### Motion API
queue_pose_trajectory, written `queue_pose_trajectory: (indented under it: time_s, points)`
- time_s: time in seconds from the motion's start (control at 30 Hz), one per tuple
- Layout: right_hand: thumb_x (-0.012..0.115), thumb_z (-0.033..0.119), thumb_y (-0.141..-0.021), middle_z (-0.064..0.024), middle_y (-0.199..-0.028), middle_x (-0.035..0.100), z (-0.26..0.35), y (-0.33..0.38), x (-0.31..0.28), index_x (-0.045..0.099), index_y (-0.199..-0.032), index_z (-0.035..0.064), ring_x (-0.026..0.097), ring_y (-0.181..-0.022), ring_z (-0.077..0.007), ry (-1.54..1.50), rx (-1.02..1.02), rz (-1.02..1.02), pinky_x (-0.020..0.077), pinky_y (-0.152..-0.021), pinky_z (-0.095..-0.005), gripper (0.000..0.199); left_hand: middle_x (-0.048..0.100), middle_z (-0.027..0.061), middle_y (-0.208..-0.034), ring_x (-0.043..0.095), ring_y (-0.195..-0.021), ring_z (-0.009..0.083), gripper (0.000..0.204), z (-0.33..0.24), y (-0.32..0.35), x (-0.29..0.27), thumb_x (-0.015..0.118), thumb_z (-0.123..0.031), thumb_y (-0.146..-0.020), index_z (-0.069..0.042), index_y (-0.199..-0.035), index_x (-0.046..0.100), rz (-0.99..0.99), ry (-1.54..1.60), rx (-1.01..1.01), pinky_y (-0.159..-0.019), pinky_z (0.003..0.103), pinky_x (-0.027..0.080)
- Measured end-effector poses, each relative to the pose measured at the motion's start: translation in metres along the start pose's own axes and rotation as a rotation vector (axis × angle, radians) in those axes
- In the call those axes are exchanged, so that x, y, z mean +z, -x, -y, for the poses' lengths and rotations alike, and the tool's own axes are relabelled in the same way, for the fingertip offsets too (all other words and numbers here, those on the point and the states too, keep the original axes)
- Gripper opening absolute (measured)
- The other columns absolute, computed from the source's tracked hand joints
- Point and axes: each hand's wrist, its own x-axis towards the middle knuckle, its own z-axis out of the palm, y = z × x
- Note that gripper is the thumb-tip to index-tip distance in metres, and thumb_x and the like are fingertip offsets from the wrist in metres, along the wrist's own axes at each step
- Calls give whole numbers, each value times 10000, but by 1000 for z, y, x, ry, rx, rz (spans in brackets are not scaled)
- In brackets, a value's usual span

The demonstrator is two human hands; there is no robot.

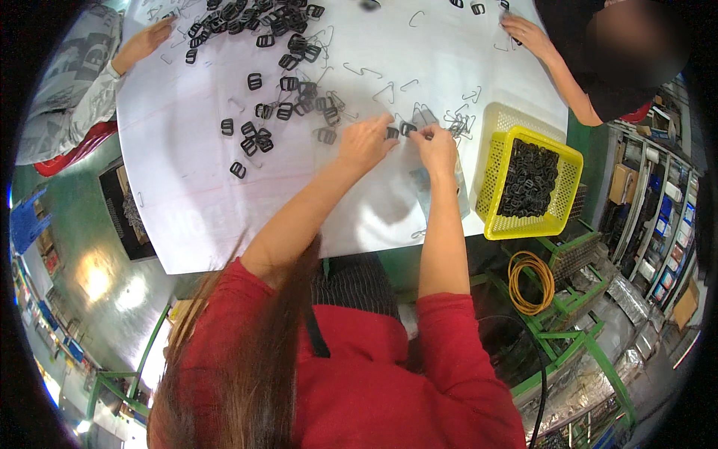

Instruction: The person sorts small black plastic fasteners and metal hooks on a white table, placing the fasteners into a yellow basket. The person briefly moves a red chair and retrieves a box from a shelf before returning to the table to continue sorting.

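Over the white-covered table (pixel 202 217), my two hands are close together. My left hand (pixel 364 144) pinches a black slider buckle (pixel 393 133) between thumb and fingers. The fingertips of my right hand (pixel 435 146) close on another black buckle (pixel 407 129), just right of the first. Whether a wire hook runs between the two buckles is too small to tell. Bent wire hooks (pixel 459 123) lie in a small heap beyond my right hand. Left of my hands, loose black buckles (pixel 284 111) are scattered, with a larger pile (pixel 254 16) farther back.
A yellow basket (pixel 491 206) full of black buckles stands at the table's right edge. One co-worker's hand (pixel 155 36) is at the far left, another person's hand (pixel 527 34) at the far right. Coiled orange hose (pixel 532 283) hangs on a green frame (pixel 587 352) below right.
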Motion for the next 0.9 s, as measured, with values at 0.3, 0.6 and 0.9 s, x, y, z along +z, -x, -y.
queue_pose_trajectory:
  time_s: [0.3, 0.6, 0.9]
  points:
    - [743, 304, -685, -113, -711, 649, 3, 5, 11, 676, -786, 38, 596, -646, -237, -242, -22, -58, 455, -607, -342, 292, 531, -45, -636, 471, -573, 76, 304, 31, -10, -50, 691, -343, -776, -79, -924, 693, 404, 845, -574, -494, 258, 362]
    - [754, 191, -708, 9, -589, 540, 49, 17, -10, 632, -760, 44, 455, -504, -80, -760, 188, 344, 317, -455, -208, 198, 607, -1, -722, 539, -668, 108, 303, 90, 11, -153, 671, -352, -789, -49, -777, 664, 119, 497, -511, -567, 266, 410]
    - [631, 259, -833, -23, -807, 598, 120, -27, 24, 569, -974, 61, 581, -697, -140, -1111, -72, 599, 369, -501, -208, 250, 624, 52, -934, 602, -764, 133, 182, 123, -9, -187, 560, -208, -854, -65, -966, 575, -92, 1274, -449, -591, 257, 468]
